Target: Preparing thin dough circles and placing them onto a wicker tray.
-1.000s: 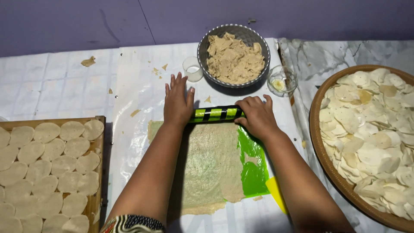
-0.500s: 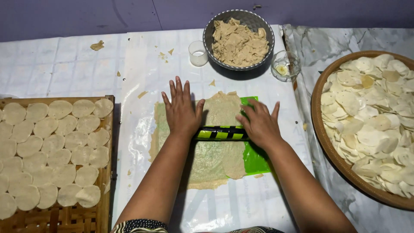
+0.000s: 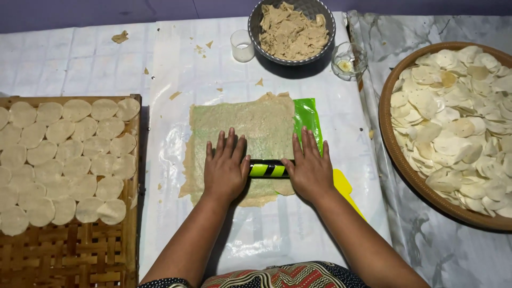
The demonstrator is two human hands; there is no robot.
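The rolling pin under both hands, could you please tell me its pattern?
Bright green with black diagonal stripes on the rolling pin, seen in the head view.

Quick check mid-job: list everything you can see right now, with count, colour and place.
dough sheet: one, beige, centre
green sheet: one, under dough
yellow sheet: one, beside right hand
roller: one, green-black, under hands
bowl: one, grey, dough scraps, top
cup: one, clear, left of bowl
glass dish: one, right of bowl
bamboo tray: one, left, pale discs
round basket: one, brown, right, heaped discs
left hand: flat on roller
right hand: flat on roller
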